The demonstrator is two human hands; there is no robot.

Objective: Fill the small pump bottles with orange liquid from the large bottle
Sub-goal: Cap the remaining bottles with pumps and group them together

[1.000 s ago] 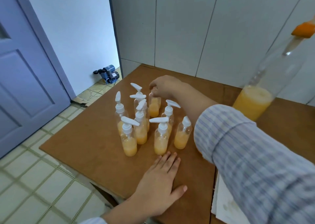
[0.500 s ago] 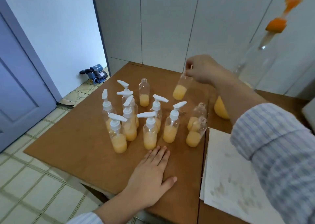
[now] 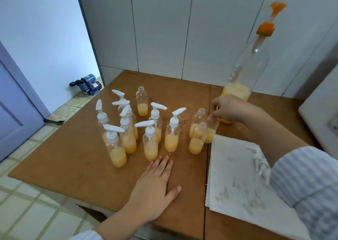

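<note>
Right hand [image 3: 229,110] pinches an uncapped small bottle [image 3: 212,130] by its neck beside two other open ones near the large bottle [image 3: 243,77], likely for filling, while the left hand [image 3: 155,186] lies flat, bracing on the counter [image 3: 73,157].

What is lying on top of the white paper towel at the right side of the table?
On the paper towel lie loose white pump heads and faint stains. The striped sleeve covers its right part, so anything there cannot be seen.
</note>
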